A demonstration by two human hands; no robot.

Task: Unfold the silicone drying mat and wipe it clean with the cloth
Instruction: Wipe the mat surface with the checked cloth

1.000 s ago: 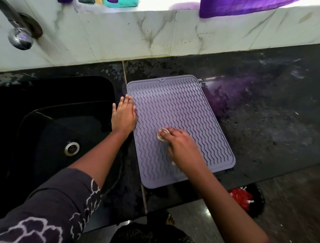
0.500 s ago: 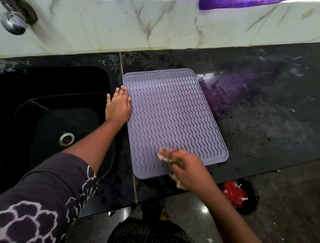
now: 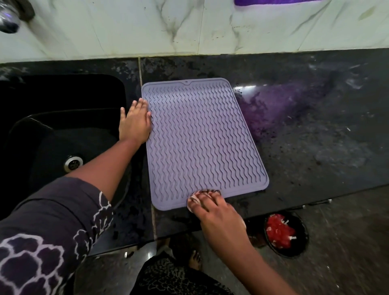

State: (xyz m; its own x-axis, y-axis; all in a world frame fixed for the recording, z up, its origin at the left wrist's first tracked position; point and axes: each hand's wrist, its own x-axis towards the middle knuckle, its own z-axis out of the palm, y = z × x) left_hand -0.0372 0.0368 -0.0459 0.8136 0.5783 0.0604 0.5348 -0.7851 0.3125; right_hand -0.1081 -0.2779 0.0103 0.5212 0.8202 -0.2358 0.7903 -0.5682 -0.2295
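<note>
The lilac silicone drying mat [image 3: 200,136] lies unfolded and flat on the black stone counter, its wavy ribs facing up. My left hand [image 3: 134,122] rests flat with fingers spread on the mat's left edge, beside the sink. My right hand [image 3: 212,210] presses a small pale cloth [image 3: 194,199] against the mat's near edge; only a sliver of the cloth shows under my fingers.
A black sink [image 3: 59,134] with a metal drain [image 3: 72,164] sits left of the mat. A tap [image 3: 9,19] pokes in at the top left. The counter [image 3: 315,136] extends right. On the floor below stands a dark bin [image 3: 286,233] with red scraps. A purple cloth [image 3: 273,2] hangs over the marble wall.
My right hand has dragged the cloth from the middle of the mat toward me, down to its near edge. My left hand stays on the left edge.
</note>
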